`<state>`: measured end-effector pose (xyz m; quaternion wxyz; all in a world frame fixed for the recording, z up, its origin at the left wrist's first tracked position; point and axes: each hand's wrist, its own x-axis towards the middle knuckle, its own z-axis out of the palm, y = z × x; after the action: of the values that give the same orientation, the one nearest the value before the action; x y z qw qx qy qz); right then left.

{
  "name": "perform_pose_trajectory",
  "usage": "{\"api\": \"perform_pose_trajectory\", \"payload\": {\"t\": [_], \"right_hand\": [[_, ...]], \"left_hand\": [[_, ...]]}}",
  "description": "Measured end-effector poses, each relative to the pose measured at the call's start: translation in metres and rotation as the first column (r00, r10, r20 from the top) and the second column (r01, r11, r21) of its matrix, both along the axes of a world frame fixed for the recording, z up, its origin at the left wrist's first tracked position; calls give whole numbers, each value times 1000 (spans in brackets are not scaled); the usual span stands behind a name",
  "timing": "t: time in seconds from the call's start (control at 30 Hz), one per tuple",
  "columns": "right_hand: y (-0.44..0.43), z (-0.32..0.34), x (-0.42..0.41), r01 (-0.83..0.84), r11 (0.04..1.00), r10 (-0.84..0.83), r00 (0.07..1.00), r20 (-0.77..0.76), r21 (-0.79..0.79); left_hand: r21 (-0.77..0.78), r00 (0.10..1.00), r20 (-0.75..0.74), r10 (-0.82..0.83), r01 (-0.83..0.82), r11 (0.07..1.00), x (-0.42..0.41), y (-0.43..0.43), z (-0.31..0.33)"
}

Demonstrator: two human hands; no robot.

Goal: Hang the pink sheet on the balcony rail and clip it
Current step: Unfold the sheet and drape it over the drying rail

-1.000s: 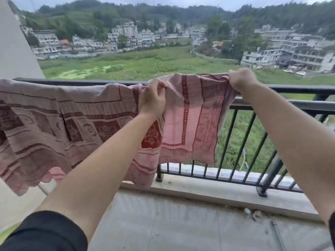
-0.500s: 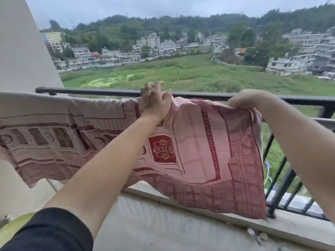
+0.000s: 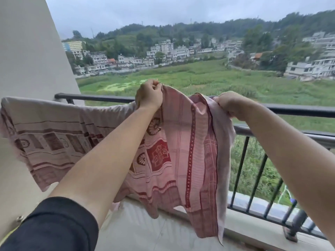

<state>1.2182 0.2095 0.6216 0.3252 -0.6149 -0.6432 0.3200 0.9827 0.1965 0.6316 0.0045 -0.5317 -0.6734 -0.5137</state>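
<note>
Both hands, the left hand [image 3: 149, 96] and the right hand [image 3: 229, 105], pinch the top hem of the pink sheet [image 3: 181, 151], lifting its loose end above the balcony rail [image 3: 101, 97], seemingly to drape it flat alongside the already hung part.

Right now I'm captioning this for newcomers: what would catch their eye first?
The pink sheet with dark red patterns fills the centre, its left part hanging along the black metal balcony rail. The left hand and right hand grip its right end up at the rail.
</note>
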Motion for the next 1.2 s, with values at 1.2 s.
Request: {"api": "perform_pose_trajectory", "payload": {"t": [1.2], "right_hand": [[-55, 17, 180, 475, 849, -432, 876, -212, 231]], "left_hand": [[163, 859, -333, -389, 459, 873, 109, 36, 56]]}}
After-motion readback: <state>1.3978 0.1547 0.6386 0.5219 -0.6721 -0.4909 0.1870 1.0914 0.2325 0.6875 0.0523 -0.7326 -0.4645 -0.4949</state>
